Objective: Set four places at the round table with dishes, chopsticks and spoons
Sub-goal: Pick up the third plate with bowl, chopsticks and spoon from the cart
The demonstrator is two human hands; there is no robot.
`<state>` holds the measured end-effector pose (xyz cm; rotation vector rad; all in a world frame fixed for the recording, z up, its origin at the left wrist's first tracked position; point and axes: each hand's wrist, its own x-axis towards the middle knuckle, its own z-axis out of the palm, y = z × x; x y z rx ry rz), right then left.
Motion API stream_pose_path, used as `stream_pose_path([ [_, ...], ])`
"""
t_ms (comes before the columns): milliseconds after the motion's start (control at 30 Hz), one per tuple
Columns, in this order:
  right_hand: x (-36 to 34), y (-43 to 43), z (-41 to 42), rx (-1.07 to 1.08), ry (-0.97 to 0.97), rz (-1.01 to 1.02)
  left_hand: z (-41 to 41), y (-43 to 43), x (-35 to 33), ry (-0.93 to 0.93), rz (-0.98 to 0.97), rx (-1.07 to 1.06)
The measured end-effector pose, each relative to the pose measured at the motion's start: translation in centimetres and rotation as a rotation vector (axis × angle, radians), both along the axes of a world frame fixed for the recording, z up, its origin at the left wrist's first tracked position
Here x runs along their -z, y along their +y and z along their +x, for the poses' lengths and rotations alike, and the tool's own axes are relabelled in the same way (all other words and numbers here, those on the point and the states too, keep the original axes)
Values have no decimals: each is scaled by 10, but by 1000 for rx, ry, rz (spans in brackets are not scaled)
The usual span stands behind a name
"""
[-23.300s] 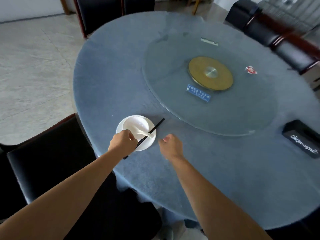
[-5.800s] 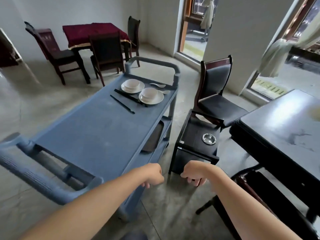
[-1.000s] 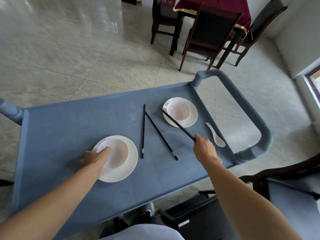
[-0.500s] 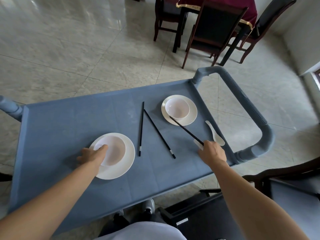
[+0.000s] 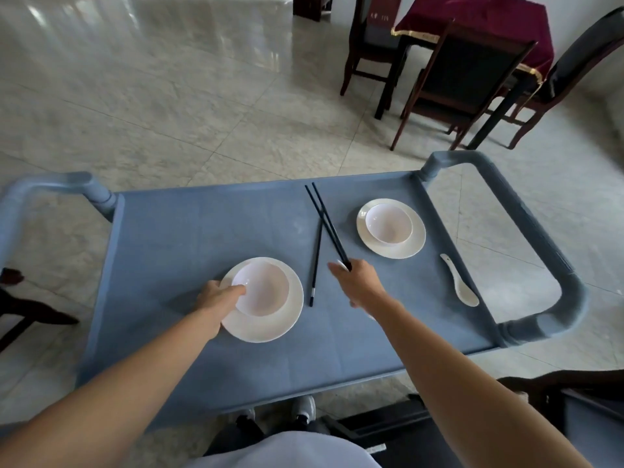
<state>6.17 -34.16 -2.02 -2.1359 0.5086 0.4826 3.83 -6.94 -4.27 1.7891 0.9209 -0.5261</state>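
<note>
Hands busy: left hand [image 5: 216, 300] grips bowl [image 5: 266, 288] rim on plate [image 5: 270, 329], right hand [image 5: 361, 285] pinches chopsticks [image 5: 326, 217]. Lift plate level, else bowl slides; collect loose chopstick [image 5: 315, 268] too.

A blue cart [image 5: 189, 238] with a flat top carries a near white plate [image 5: 270, 329] at its middle and a far white plate [image 5: 398, 251] toward the right. A single black chopstick [image 5: 315, 265] lies between them. A white spoon [image 5: 459, 282] lies by the right rim.

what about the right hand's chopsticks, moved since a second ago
Yes. The chopsticks in the right hand swung left; their tips no longer cross the far plate.
</note>
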Motion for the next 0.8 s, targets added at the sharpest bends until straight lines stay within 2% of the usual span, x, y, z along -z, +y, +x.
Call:
stream_pose_path([
  [133,-1,48,1,-75,88,-4,-5,7,0,-40,-116,-11],
  [233,4,71,6,-192,49,-118,-8,7,4,-62,-160,-30],
  [333,15,86,12,-324,49,-255,-12,7,5,-44,-155,-67],
  [533,36,84,25,-511,152,-329,-19,-9,1,-10,-92,-120],
  [667,11,109,34,-555,8,-332,-34,10,-27,-23,-98,-204],
  [800,-46,178,40,-641,-144,-186,-53,70,-75,-187,-49,-286],
])
